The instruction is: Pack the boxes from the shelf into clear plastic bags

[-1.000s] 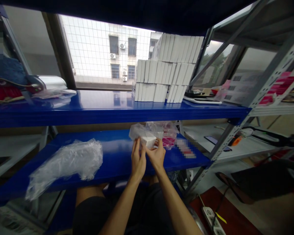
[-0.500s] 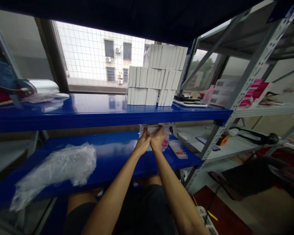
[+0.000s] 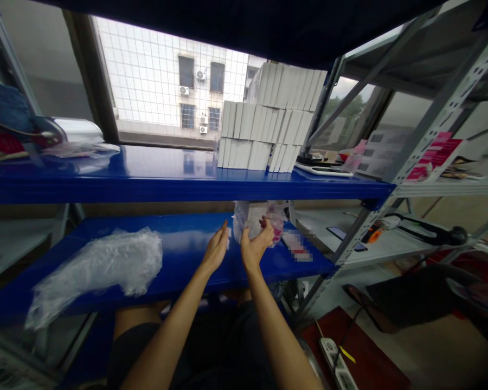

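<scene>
My left hand (image 3: 216, 250) is over the blue lower shelf (image 3: 187, 238), its fingers stretched out and nothing plainly held. A small pale patch shows at its inner side; I cannot make out what it is. My right hand (image 3: 257, 246) has thumb and fingers apart, in front of a clear plastic bag (image 3: 239, 219) with white and pink contents. Whether the fingers touch the bag cannot be seen. A crumpled heap of clear plastic bags (image 3: 101, 265) lies on the left of the same shelf. Right of the bag is a flat item (image 3: 296, 246), blurred out by pixels.
White thin boxes (image 3: 264, 124) are stacked on the blue upper shelf (image 3: 166, 187), whose edge overhangs the bag. A metal upright (image 3: 366, 216) stands at the right. A power strip (image 3: 337, 363) lies on the floor. A person's leg (image 3: 406, 292) shows at the right.
My hands were together at the bag; now the left has moved away to the left with fingers straight. The right has opened its fingers and stays by the bag. The view has shifted slightly.
</scene>
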`<state>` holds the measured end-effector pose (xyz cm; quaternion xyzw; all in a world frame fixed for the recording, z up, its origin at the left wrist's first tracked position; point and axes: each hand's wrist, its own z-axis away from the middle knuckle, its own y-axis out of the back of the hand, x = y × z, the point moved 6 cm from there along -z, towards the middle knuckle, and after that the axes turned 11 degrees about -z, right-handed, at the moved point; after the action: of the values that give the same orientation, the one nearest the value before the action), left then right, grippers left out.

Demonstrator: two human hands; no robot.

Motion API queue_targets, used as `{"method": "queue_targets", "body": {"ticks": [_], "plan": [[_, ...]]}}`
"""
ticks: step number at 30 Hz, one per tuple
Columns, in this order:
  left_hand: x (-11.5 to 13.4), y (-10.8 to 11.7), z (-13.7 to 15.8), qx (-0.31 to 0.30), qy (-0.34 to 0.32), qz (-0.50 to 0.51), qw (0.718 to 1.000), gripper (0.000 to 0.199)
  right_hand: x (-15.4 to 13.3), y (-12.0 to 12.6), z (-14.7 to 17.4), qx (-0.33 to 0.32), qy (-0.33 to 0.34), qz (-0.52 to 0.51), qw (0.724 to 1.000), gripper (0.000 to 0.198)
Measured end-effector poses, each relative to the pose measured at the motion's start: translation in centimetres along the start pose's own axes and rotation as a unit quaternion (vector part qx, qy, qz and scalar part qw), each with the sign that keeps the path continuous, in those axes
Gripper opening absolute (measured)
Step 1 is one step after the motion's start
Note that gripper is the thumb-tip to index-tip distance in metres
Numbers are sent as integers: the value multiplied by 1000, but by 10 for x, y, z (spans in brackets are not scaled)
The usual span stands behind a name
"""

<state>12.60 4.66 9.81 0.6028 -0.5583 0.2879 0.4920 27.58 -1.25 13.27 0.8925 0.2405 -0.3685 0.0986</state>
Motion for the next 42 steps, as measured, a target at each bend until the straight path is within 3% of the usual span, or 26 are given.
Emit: {"method": "queue_targets", "body": {"ticks": [4, 9, 13, 16, 19, 22, 27, 33, 37, 42], "plan": [[1, 65, 50, 50, -19, -87, 995, 35, -9, -34, 41, -179, 4, -112, 978, 19], [-13, 158, 98, 153, 2, -210, 966, 29, -30, -95, 110, -376, -7, -199, 905, 14], [-37, 225, 128, 263, 9, -308, 914, 26, -60, -135, 172, -458, -29, -264, 848, 16], [-57, 251, 146, 294, 11, -348, 890, 28, -73, -156, 206, -469, -69, -272, 838, 22], [-73, 253, 154, 250, 1, -378, 892, 25, -75, -167, 222, -483, -56, -231, 842, 35], [-81, 244, 156, 215, -10, -399, 891, 23, -73, -168, 227, -520, -15, -217, 826, 40], [-89, 238, 161, 241, -8, -405, 882, 26, -69, -165, 226, -545, 20, -212, 811, 40], [-94, 236, 167, 242, -24, -408, 880, 19, -67, -169, 230, -543, 11, -220, 810, 27], [-94, 236, 168, 243, -23, -412, 878, 14, -60, -173, 228, -529, -16, -242, 813, 9], [-95, 234, 168, 242, -16, -431, 869, 25, -48, -175, 221, -486, -77, -244, 836, 27]]}}
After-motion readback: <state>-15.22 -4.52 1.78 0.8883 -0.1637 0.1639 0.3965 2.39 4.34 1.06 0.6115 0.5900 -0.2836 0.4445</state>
